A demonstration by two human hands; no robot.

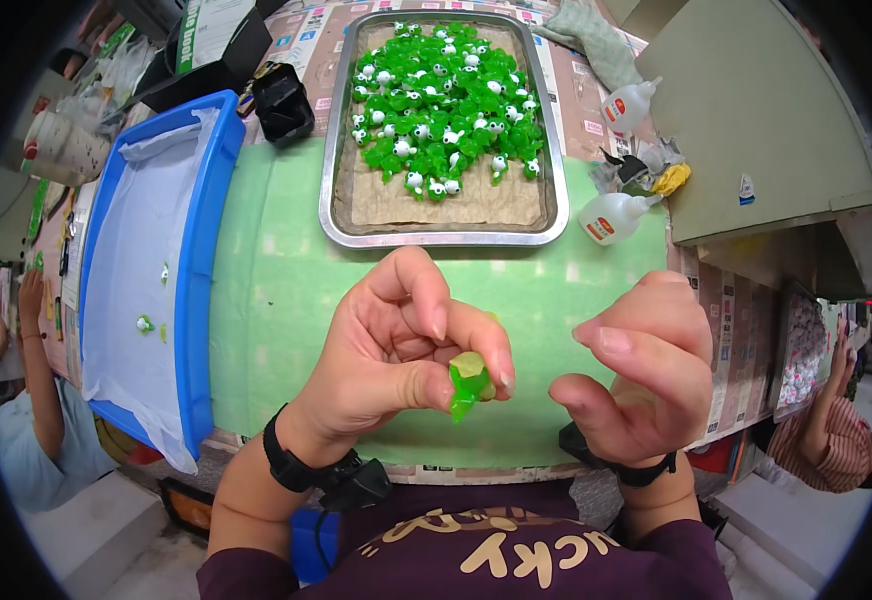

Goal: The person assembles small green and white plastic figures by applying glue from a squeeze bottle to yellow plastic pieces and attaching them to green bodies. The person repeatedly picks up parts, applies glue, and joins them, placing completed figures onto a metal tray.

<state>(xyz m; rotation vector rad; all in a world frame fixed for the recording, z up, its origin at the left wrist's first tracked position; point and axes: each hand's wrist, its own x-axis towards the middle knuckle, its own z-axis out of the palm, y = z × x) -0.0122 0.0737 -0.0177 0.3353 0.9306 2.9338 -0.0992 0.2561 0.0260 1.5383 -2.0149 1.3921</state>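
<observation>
Between the thumb and fingers of my left hand (371,345) is a small translucent green plastic piece (469,388) with a paler yellowish top. My right hand (651,365) hovers a short way to its right, fingers curled and thumb held apart from them, with nothing visible in the gap. Both hands are above a green mat (281,285). Beyond them lies a metal tray (446,240) lined with brown paper. It bears a heap of small green figures (446,110) with white heads that have dark spots.
At left stands a blue bin (213,210) lined with white sheet, holding a few small green pieces. Two white squeeze bottles (611,218) and crumpled wrappers (646,170) sit right of the tray. A grey cabinet (766,120) borders the right side. A black container (283,105) stands behind the bin.
</observation>
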